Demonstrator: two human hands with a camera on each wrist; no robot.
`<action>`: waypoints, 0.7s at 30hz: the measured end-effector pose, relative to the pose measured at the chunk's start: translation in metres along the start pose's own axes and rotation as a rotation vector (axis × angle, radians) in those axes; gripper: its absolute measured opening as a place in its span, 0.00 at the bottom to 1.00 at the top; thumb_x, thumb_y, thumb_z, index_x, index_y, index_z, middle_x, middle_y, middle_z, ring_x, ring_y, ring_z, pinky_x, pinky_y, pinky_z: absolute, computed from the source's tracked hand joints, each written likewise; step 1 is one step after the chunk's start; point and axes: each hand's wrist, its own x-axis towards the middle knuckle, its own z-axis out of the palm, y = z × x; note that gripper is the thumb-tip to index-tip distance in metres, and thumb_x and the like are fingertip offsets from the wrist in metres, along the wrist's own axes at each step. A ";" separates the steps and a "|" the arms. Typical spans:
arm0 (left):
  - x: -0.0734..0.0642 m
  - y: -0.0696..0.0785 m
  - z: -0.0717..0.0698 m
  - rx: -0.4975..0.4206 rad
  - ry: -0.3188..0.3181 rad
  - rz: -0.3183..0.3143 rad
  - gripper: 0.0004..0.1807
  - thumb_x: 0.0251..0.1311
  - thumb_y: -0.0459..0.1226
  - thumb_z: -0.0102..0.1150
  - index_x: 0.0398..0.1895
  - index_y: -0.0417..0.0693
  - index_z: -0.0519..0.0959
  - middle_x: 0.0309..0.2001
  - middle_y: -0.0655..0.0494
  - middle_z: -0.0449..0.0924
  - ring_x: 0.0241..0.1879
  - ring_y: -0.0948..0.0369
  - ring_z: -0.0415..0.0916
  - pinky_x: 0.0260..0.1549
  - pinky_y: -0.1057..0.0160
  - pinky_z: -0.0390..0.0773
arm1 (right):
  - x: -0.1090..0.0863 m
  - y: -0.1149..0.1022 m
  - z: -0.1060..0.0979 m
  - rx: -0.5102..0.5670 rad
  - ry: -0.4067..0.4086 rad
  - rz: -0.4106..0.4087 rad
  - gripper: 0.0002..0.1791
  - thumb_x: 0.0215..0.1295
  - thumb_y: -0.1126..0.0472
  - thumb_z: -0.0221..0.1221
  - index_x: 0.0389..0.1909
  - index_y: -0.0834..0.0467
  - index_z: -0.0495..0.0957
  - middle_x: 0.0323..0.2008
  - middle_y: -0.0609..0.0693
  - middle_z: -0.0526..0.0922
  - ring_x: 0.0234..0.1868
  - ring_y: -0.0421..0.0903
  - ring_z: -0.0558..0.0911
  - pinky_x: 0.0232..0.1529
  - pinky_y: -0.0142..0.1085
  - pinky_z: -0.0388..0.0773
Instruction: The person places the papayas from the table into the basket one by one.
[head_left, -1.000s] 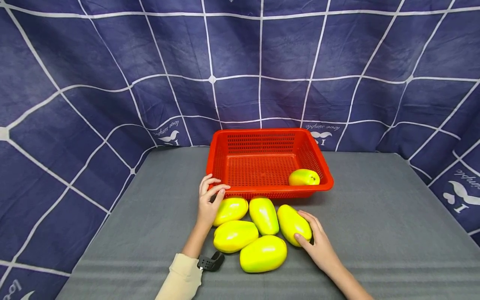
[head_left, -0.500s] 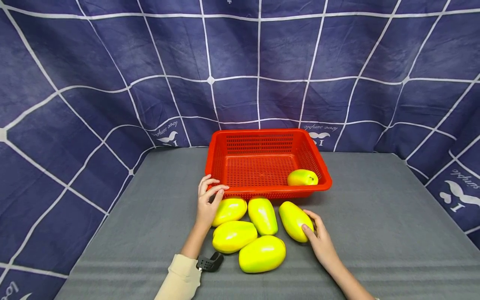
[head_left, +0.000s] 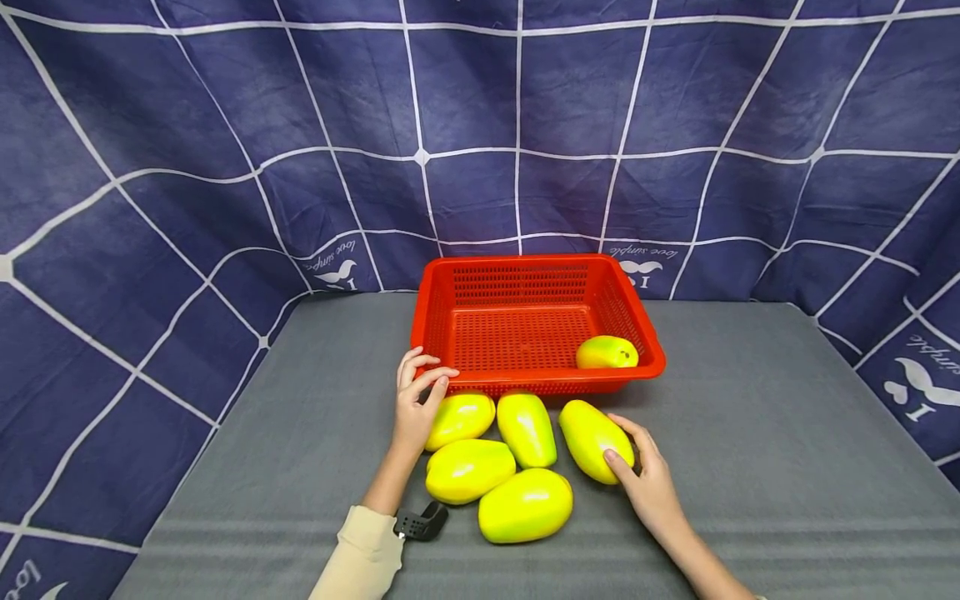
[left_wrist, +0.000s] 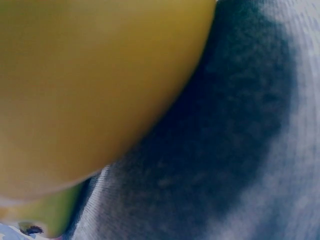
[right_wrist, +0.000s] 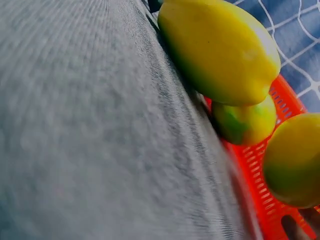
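My left hand (head_left: 412,408) holds the near left corner of a red plastic basket (head_left: 547,385), fingers over the rim and thumb close by. My right hand (head_left: 649,475) grips the right end of a yellow-green papaya (head_left: 592,442), with the thumb on the near side and fingers on the far side. This papaya (right_wrist: 295,160) and dark fingertips (right_wrist: 292,227) show at the right edge of the right wrist view. Close beside the left wrist, a papaya (left_wrist: 90,85) fills much of its view, where the hand itself is hidden.
Several papayas cluster in front of the basket: two (head_left: 461,421) (head_left: 527,429) near its wall, one (head_left: 470,471) behind the nearest papaya (head_left: 525,505). Another papaya (head_left: 607,352) lies inside the basket's right front corner. A grid-patterned blue curtain (head_left: 480,100) hangs behind the grey tabletop (head_left: 757,400).
My right hand has shifted the papaya slightly away and to the right, leaving a gap beside the other papayas. The left hand stays on the basket rim.
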 end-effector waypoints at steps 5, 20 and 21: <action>0.001 0.002 0.000 0.004 0.000 0.000 0.08 0.48 0.16 0.52 0.28 0.29 0.79 0.38 0.28 0.69 0.56 0.30 0.55 0.59 0.43 0.50 | 0.003 -0.009 -0.008 -0.004 0.029 -0.147 0.28 0.54 0.72 0.58 0.59 0.62 0.66 0.54 0.44 0.70 0.54 0.24 0.66 0.52 0.14 0.59; -0.009 -0.033 0.002 0.008 0.004 0.008 0.09 0.49 0.19 0.55 0.30 0.36 0.81 0.40 0.35 0.70 0.60 0.40 0.56 0.62 0.48 0.50 | 0.025 -0.035 -0.025 -0.100 0.060 -0.324 0.34 0.45 0.71 0.60 0.58 0.59 0.68 0.56 0.50 0.70 0.59 0.27 0.64 0.58 0.16 0.55; -0.009 -0.033 0.002 0.006 0.002 0.008 0.09 0.50 0.20 0.55 0.30 0.37 0.82 0.40 0.35 0.70 0.60 0.40 0.56 0.63 0.49 0.50 | 0.027 -0.036 -0.026 -0.101 0.068 -0.326 0.33 0.45 0.71 0.60 0.58 0.59 0.68 0.56 0.49 0.71 0.59 0.27 0.64 0.57 0.17 0.55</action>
